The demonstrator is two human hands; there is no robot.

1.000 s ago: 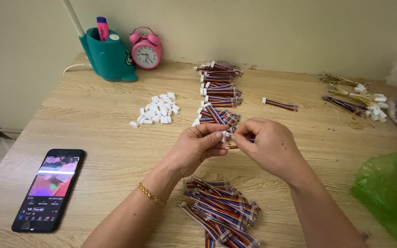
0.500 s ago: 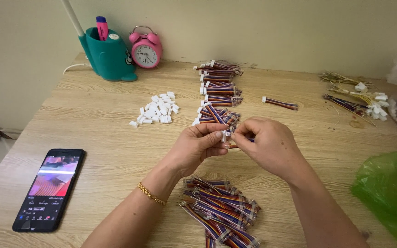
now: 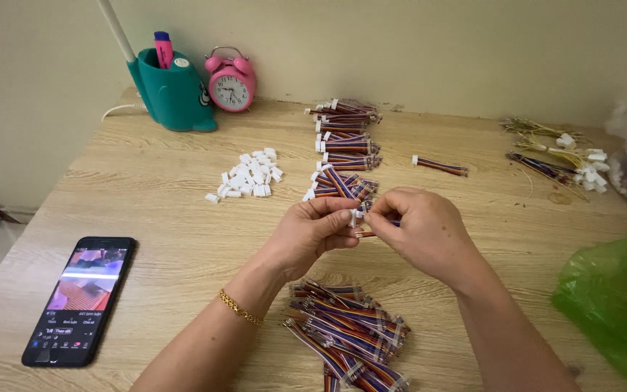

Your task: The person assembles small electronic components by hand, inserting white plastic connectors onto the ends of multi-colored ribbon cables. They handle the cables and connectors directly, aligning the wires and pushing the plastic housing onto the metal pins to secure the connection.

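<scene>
— While both hands meet over the wooden table (image 3: pixel 146 210), what do they hold?
— The left hand (image 3: pixel 318 231) pinches a small white connector (image 3: pixel 358 214); the right hand (image 3: pixel 422 231) grips a short multicoloured wire bundle (image 3: pixel 366 234) against it.
— What lies nearby?
— A heap of loose wire bundles (image 3: pixel 350 335) just below the wrists, finished wire bundles (image 3: pixel 344 149) beyond the fingers, white connectors (image 3: pixel 250 175) to the left, a phone (image 3: pixel 81 297) far left.

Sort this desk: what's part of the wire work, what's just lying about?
In the job: left hand and right hand pinching one wire lead; white connector pile; finished leads stack; loose wire heap.

Lying about: phone; pink alarm clock; teal pen holder; green bag.
</scene>
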